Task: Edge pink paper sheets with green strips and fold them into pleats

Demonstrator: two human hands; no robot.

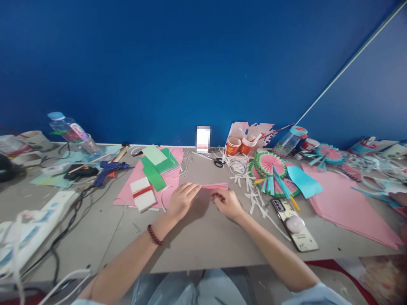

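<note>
A narrow strip of pink paper point(215, 186), folded into pleats with lighter lines along it, is stretched between my hands above the grey table. My left hand point(185, 198), a dark red bead bracelet point(154, 235) at its wrist, has its fingers together and closed on the strip's left end. At the right end my right hand point(227, 202) is curled, finger and thumb gripping the lower edge. Both fingertips partly hide the paper's ends. Beyond the strip lie black-handled scissors point(218, 162) and loose white paper strips point(252, 192).
Left are pink sheets point(125, 197), green paper point(154, 177), a white-and-red pack point(143, 194), a blue glue gun point(110, 169) and a power strip point(41, 228). Right are watermelon-like paper fans point(270, 165), a phone point(297, 228) and pink sheets point(346, 203). Red paper cups point(233, 146) stand behind.
</note>
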